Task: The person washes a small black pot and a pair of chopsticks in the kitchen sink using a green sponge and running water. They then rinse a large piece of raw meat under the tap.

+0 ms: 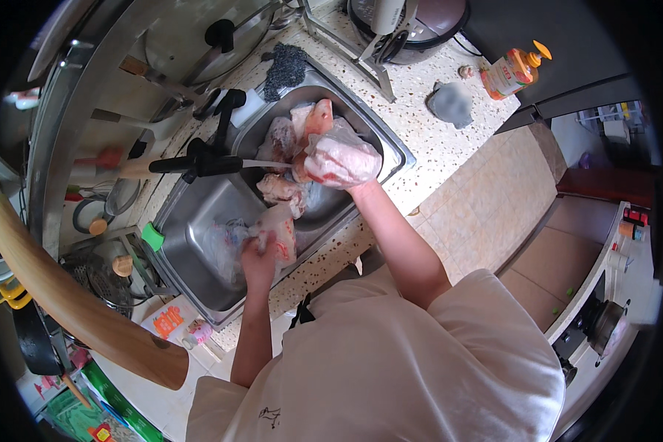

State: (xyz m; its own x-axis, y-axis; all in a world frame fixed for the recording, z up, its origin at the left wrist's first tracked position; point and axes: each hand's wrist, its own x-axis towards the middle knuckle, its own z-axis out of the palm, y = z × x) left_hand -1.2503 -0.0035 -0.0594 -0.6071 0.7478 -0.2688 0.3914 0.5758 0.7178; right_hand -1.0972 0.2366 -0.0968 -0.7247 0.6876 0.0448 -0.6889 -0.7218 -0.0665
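Note:
In the right basin of the steel double sink (342,218) lie several pieces of raw meat (279,190), some wrapped in clear plastic. My right hand (359,187) is at a large pale-and-red piece of plastic-wrapped meat (343,157); the fingers are hidden, so its grip cannot be made out. Near the divider, my left hand (258,258) grips the edge of a clear plastic bag (226,243). A flat slab of meat (279,229) rests against that hand, partly inside the plastic. From the black faucet (198,163), water runs onto the meat.
A dark scouring mesh (284,67) hangs over the sink's back corner. On the speckled counter (414,149) are an orange pump bottle (511,74), a grey cloth-like lump (450,105) and a metal rack (375,72). A long wooden handle (88,309) crosses the left side.

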